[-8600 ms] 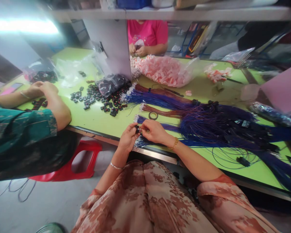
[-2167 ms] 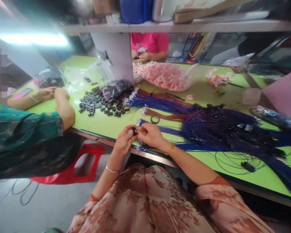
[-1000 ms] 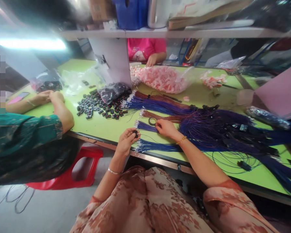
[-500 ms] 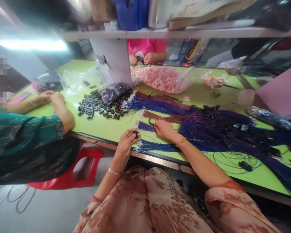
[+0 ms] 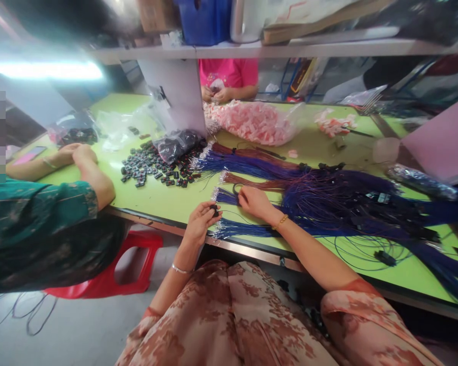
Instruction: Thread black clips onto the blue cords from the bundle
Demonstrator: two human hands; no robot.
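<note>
My left hand (image 5: pixel 201 219) pinches a small black connector housing (image 5: pixel 214 209) between thumb and fingers, over the table's front edge. My right hand (image 5: pixel 256 203) is closed on a bundle of blue wires (image 5: pixel 227 196), its fingertips partly hidden. A dark ring (image 5: pixel 235 188) shows by its fingers; whether it is worn or held I cannot tell. Silvery terminals (image 5: pixel 216 195) tip the bundle's left end, close to my left hand. Nearer me lies another blue bundle (image 5: pixel 240 230), and brown wires (image 5: pixel 248 181) lie just behind.
Many loose black housings (image 5: pixel 148 162) lie at left, beside a bag of dark parts (image 5: pixel 177 145). Pink parts fill a clear bag (image 5: pixel 259 122). Tangled dark wires (image 5: pixel 328 198) spread rightward. A co-worker's hands (image 5: pixel 80 152) rest at left; another person (image 5: pixel 229 81) sits opposite. A shelf (image 5: pixel 290 49) crosses above.
My right hand has shifted slightly left along the blue bundle, and the dark ring shows less fully. My left hand keeps the black housing in nearly the same place.
</note>
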